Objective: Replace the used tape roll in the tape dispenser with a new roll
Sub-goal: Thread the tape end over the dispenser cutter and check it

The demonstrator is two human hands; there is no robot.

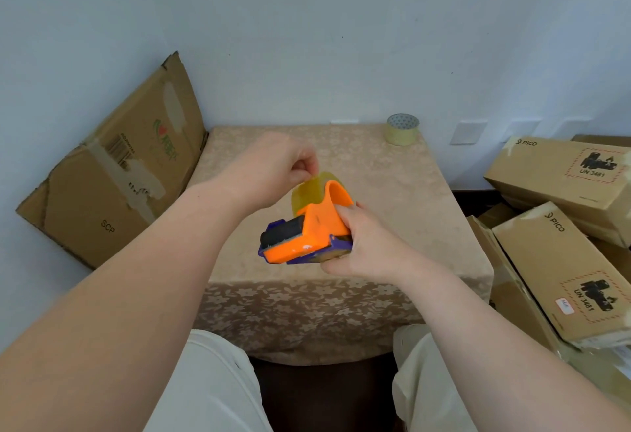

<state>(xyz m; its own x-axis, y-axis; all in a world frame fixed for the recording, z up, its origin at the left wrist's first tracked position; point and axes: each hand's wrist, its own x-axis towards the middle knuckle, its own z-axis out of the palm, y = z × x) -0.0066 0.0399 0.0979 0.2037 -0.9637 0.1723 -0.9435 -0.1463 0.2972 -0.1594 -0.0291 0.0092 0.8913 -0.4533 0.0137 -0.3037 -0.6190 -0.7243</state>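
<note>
Orange plastic with purple trim makes up the tape dispenser (304,237), held in mid-air at the centre of the frame above a small table (392,199) covered in a beige floral cloth. The right hand (362,243) wraps its fingers closed around the dispenser's right end, thumb on the orange shell. A yellowish, translucent tape roll (309,192) sits in the dispenser, its curved top showing just above and left of the orange arch. The left hand (269,168), just above and left of the dispenser, has its fingers curled shut with thumb and fingertips pinching the upper edge of that tape. A black roller shows at the dispenser's lower-left end. A second tape roll (403,129) stands alone at the far right corner of the table, in the upper right-centre of the frame, well apart from both hands. A flattened cardboard box (112,172) leans against the wall at the left of the frame. Closed cardboard boxes (560,185) printed with "PICO" and "UN 3481" are stacked at the right edge.
</note>
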